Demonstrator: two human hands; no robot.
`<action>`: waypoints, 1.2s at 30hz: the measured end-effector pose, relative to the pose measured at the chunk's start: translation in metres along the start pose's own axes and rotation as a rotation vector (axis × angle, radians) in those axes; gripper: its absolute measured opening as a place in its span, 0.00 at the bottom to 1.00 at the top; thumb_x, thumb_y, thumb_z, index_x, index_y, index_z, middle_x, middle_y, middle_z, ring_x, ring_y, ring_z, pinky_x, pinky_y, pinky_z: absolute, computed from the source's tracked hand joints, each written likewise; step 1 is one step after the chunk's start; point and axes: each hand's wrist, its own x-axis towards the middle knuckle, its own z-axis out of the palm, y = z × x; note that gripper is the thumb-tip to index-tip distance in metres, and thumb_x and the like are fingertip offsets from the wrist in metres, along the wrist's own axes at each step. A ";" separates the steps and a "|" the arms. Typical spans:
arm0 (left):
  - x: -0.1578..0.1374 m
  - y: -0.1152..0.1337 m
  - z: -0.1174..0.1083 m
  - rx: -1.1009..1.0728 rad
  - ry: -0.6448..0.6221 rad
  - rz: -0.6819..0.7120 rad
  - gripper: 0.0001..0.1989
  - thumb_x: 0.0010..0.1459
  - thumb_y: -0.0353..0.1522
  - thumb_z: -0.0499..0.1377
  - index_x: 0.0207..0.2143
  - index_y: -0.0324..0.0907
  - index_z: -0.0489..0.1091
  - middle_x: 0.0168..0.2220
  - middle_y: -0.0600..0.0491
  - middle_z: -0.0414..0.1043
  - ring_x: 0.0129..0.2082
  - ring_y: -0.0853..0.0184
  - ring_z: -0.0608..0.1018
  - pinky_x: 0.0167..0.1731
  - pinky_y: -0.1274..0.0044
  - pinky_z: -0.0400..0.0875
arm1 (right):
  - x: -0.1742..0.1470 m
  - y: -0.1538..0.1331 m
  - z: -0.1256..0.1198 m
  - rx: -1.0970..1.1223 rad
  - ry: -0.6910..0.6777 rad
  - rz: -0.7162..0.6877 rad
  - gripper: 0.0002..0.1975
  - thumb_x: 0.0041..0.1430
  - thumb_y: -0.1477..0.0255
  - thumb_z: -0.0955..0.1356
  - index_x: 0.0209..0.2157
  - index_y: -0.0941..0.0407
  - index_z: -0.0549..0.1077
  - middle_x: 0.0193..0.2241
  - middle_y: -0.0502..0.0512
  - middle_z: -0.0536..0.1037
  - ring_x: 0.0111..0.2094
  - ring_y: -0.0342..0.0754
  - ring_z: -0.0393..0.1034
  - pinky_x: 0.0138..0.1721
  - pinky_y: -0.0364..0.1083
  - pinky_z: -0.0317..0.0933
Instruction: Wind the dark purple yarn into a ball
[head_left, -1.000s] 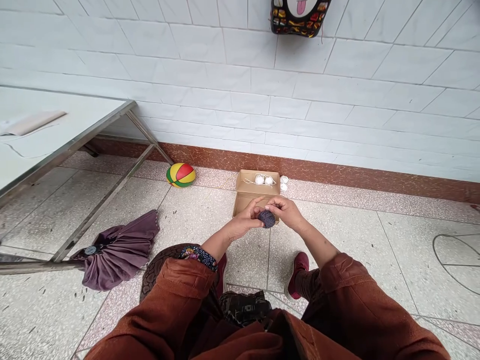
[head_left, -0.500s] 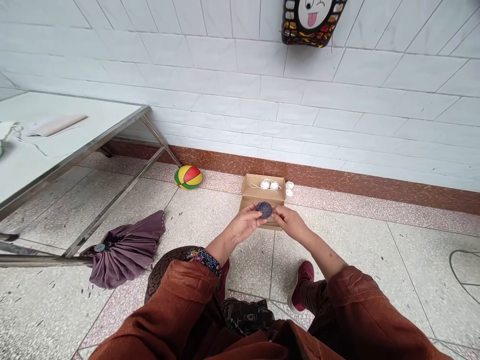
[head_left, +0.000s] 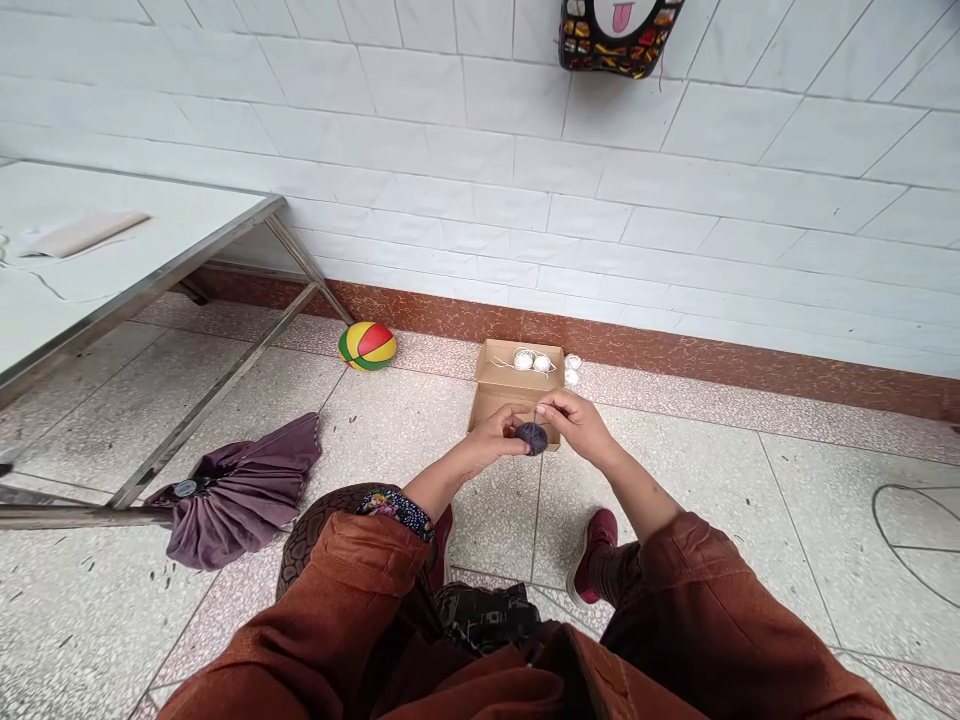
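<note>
A small dark grey-purple ball of yarn (head_left: 532,438) is held up in front of me above the floor. My left hand (head_left: 495,438) grips it from the left between thumb and fingers. Just above the ball, my right hand (head_left: 574,418) is closed in a pinch on a strand of yarn (head_left: 535,414) that runs down to it. Behind both hands an open cardboard box (head_left: 487,375) stands on the floor. White yarn balls (head_left: 523,359) lie in its upper part, and more white balls (head_left: 572,369) sit against its right side.
A metal-framed table (head_left: 187,215) on the left carries a folded beige item (head_left: 90,234). On the floor are a colourful ball (head_left: 367,346), a purple folded umbrella (head_left: 240,490) and a wire frame (head_left: 900,545) at right. A black patterned bag (head_left: 619,48) hangs on the tiled wall.
My right hand has risen from the yarn ball's right side to above it, drawing the strand upward. The ball has turned and sits slightly lower. The whole view has shifted a little.
</note>
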 end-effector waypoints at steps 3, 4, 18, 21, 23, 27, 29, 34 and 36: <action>-0.004 0.005 0.003 -0.161 -0.107 0.047 0.38 0.44 0.26 0.67 0.59 0.47 0.63 0.35 0.55 0.71 0.36 0.68 0.73 0.38 0.75 0.65 | -0.001 0.017 0.008 -0.049 0.000 0.084 0.11 0.66 0.68 0.64 0.31 0.55 0.74 0.30 0.51 0.76 0.34 0.47 0.70 0.38 0.45 0.63; -0.004 0.006 0.003 -0.224 -0.123 0.056 0.37 0.45 0.26 0.67 0.59 0.47 0.64 0.36 0.54 0.72 0.37 0.68 0.73 0.38 0.75 0.66 | -0.002 0.022 0.012 -0.056 -0.022 0.116 0.11 0.66 0.69 0.64 0.31 0.55 0.74 0.30 0.51 0.76 0.33 0.47 0.70 0.38 0.45 0.63; 0.011 0.002 -0.013 -0.186 0.350 0.032 0.16 0.43 0.29 0.66 0.38 0.39 0.73 0.38 0.51 0.74 0.35 0.69 0.74 0.35 0.77 0.65 | -0.015 -0.009 0.013 -0.004 -0.349 -0.113 0.13 0.69 0.64 0.63 0.34 0.55 0.74 0.30 0.51 0.75 0.31 0.45 0.69 0.36 0.43 0.62; 0.009 -0.001 -0.008 -0.011 0.255 0.001 0.19 0.41 0.27 0.65 0.40 0.38 0.74 0.35 0.52 0.73 0.33 0.69 0.72 0.35 0.76 0.63 | -0.011 -0.016 0.004 0.040 -0.196 -0.055 0.12 0.68 0.63 0.64 0.35 0.54 0.75 0.30 0.51 0.76 0.32 0.46 0.69 0.36 0.44 0.62; 0.007 -0.001 -0.003 0.039 0.147 -0.014 0.25 0.40 0.26 0.65 0.46 0.38 0.73 0.34 0.54 0.72 0.33 0.69 0.71 0.36 0.76 0.63 | -0.007 -0.012 0.000 0.015 -0.072 -0.015 0.12 0.67 0.64 0.64 0.34 0.54 0.74 0.30 0.51 0.76 0.33 0.46 0.70 0.37 0.44 0.62; 0.001 0.001 0.003 -0.083 -0.083 0.045 0.39 0.42 0.25 0.67 0.59 0.46 0.64 0.36 0.55 0.70 0.36 0.68 0.72 0.37 0.76 0.64 | -0.003 0.010 0.002 -0.075 0.042 0.084 0.10 0.67 0.67 0.63 0.33 0.54 0.73 0.29 0.51 0.74 0.32 0.47 0.69 0.37 0.45 0.61; -0.001 0.004 0.004 -0.203 -0.126 0.084 0.38 0.44 0.25 0.66 0.59 0.48 0.65 0.38 0.54 0.70 0.38 0.68 0.72 0.38 0.76 0.65 | -0.005 0.021 0.009 -0.116 0.012 0.148 0.11 0.67 0.68 0.63 0.31 0.55 0.72 0.28 0.50 0.74 0.31 0.47 0.68 0.35 0.44 0.61; 0.005 0.008 0.000 -0.409 0.017 0.106 0.21 0.46 0.29 0.66 0.46 0.41 0.74 0.41 0.50 0.72 0.38 0.68 0.73 0.40 0.74 0.68 | -0.015 0.025 0.025 -0.159 -0.200 0.158 0.09 0.68 0.70 0.63 0.35 0.55 0.73 0.31 0.52 0.76 0.35 0.48 0.70 0.38 0.44 0.61; 0.009 0.006 -0.005 -0.415 0.148 0.108 0.17 0.45 0.30 0.66 0.41 0.40 0.74 0.40 0.51 0.72 0.37 0.69 0.73 0.39 0.75 0.68 | -0.018 0.016 0.026 -0.180 -0.277 0.093 0.10 0.68 0.70 0.63 0.34 0.55 0.73 0.31 0.52 0.75 0.34 0.47 0.70 0.38 0.44 0.61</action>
